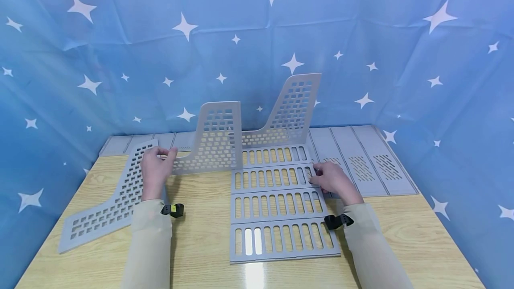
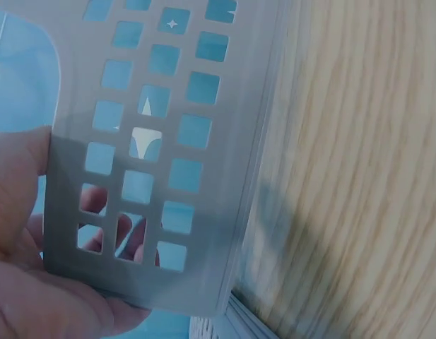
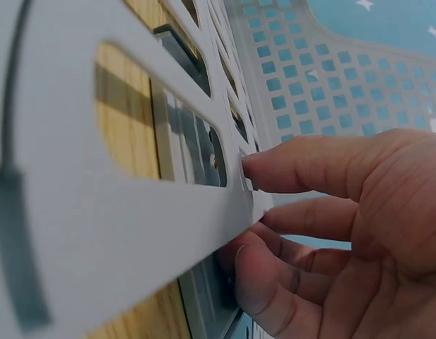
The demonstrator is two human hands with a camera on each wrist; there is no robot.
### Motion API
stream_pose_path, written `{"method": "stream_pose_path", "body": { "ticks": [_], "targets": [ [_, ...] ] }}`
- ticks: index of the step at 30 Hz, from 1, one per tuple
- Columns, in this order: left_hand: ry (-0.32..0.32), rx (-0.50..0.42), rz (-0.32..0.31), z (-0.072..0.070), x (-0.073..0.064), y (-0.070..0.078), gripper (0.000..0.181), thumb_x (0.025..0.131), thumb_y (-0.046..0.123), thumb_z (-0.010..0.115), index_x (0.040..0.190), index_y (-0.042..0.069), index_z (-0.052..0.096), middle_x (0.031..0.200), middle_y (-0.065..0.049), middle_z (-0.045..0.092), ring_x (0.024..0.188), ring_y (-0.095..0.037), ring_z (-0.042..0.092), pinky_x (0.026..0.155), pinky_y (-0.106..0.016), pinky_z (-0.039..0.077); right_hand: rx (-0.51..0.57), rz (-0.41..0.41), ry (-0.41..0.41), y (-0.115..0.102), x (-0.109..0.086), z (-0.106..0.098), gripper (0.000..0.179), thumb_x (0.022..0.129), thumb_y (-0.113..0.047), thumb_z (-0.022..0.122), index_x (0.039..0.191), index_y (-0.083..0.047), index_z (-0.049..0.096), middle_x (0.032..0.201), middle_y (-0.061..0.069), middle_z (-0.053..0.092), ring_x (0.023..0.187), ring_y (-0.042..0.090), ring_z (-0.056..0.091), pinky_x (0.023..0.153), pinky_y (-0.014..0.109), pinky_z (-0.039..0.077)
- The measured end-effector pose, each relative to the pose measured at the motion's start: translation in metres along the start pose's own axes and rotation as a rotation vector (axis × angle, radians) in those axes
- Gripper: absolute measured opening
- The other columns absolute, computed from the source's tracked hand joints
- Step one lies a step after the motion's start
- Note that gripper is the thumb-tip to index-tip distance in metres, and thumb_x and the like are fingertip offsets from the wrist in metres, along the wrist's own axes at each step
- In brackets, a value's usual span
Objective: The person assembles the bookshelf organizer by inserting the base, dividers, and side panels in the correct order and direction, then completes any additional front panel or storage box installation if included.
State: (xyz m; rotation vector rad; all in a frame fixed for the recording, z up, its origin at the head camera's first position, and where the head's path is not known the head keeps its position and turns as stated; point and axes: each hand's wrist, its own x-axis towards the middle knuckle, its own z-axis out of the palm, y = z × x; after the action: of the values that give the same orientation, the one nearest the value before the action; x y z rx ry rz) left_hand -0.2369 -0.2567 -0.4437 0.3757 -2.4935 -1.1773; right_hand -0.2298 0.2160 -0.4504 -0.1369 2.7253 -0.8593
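My left hand (image 1: 155,168) pinches the low left end of a grey perforated L-shaped panel (image 1: 237,137), which stands upright. Up close in the left wrist view, fingers show through the square holes of this panel (image 2: 232,127), with the thumb on its near side. The tall end of the panel meets a slotted grey panel (image 1: 281,256) made of several hinged sections. On the right, my right hand (image 1: 331,179) pinches the slotted panel's right edge, thumb and fingers on opposite faces in the right wrist view. A second perforated panel (image 1: 310,110) stands upright behind it.
Another L-shaped perforated panel (image 1: 100,231) lies on the wooden table (image 1: 201,244) at left, beneath my left forearm. Grey folding panels (image 1: 361,146) lie along the back right, partly under the slotted one. A blue star-patterned curtain (image 1: 257,48) hangs behind.
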Motion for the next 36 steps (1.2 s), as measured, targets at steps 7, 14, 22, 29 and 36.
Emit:
{"method": "stream_pose_path", "body": {
  "ticks": [7, 14, 22, 29, 36],
  "targets": [
    [-0.052, -0.035, 0.017, 0.005, 0.001, -0.003, 0.041, 0.103, 0.037, 0.064, 0.110, -0.004, 0.066, 0.130, -0.029, 0.060, 0.107, -0.042, 0.063, 0.084, -0.052, 0.053, 0.007, 0.006, -0.015, -0.001, 0.001, 0.000, 0.061, 0.096, -0.013, 0.066, 0.149, 0.010, 0.046, 0.099, 0.017, 0.070, 0.053, 0.019, 0.057, 0.057, 0.033, 0.048],
    [-0.289, -0.170, 0.055, 0.045, -0.004, 0.017, 0.043, 0.105, 0.042, 0.059, 0.117, 0.000, 0.063, 0.117, -0.021, 0.066, 0.107, -0.035, 0.066, 0.091, -0.047, 0.055, 0.162, -0.029, -0.102, -0.014, 0.001, 0.008, 0.058, 0.098, -0.015, 0.069, 0.152, -0.002, 0.050, 0.103, 0.014, 0.068, 0.066, 0.019, 0.063, 0.062, 0.035, 0.056],
    [-0.369, -0.109, 0.004, 0.043, -0.007, 0.020, 0.054, 0.107, 0.051, 0.048, 0.121, 0.001, 0.062, 0.126, -0.021, 0.062, 0.116, -0.037, 0.060, 0.096, -0.052, 0.049, 0.180, -0.025, -0.098, -0.017, 0.004, 0.011, 0.060, 0.098, -0.018, 0.069, 0.151, 0.003, 0.048, 0.116, 0.019, 0.066, 0.068, 0.019, 0.063, 0.065, 0.034, 0.057],
    [-0.462, -0.095, -0.026, 0.045, -0.012, 0.030, 0.056, 0.110, 0.050, 0.042, 0.126, -0.002, 0.058, 0.120, -0.021, 0.060, 0.104, -0.033, 0.056, 0.087, -0.046, 0.047, 0.222, -0.064, -0.105, -0.013, 0.006, 0.015, 0.059, 0.100, -0.014, 0.065, 0.152, 0.006, 0.045, 0.106, 0.016, 0.063, 0.070, 0.019, 0.061, 0.064, 0.035, 0.056],
    [-0.444, -0.202, -0.023, 0.060, -0.020, 0.039, 0.051, 0.110, 0.044, 0.047, 0.131, -0.001, 0.055, 0.132, -0.022, 0.056, 0.121, -0.037, 0.055, 0.101, -0.053, 0.045, 0.192, -0.070, -0.055, -0.010, 0.006, 0.014, 0.061, 0.099, -0.011, 0.064, 0.152, 0.009, 0.042, 0.095, 0.012, 0.062, 0.065, 0.018, 0.059, 0.061, 0.035, 0.053]
  ]
}}
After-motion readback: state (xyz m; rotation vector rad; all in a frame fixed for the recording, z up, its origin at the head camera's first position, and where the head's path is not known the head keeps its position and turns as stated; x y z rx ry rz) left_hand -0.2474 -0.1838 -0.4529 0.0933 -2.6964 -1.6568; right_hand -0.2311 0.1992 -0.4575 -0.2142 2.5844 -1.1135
